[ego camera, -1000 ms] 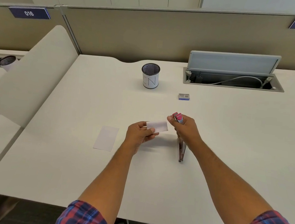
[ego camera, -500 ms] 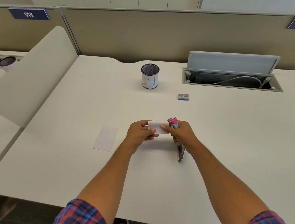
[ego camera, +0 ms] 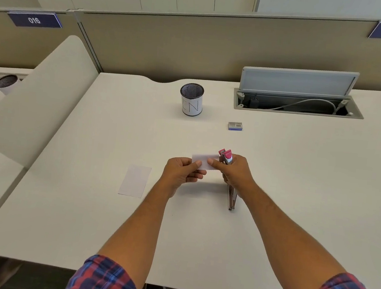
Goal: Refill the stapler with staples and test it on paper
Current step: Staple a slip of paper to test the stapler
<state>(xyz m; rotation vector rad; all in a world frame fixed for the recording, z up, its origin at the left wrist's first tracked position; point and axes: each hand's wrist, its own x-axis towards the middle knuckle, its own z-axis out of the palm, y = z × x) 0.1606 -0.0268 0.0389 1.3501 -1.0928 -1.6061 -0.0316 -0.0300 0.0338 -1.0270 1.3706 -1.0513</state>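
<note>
Item-wise, we gripped the paper slip [ego camera: 203, 161] in our left hand [ego camera: 181, 174] and stapler [ego camera: 227, 159] in our right hand [ego camera: 236, 173]; seating it fully seemed advisable before squeezing.

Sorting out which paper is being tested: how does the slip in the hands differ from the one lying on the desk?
The held slip is pinched by the left hand, its right end at the stapler gripped by the right hand; the desk slip lies flat, untouched. The held slip runs sideways, the desk slip lengthwise. Both are plain white.
</note>
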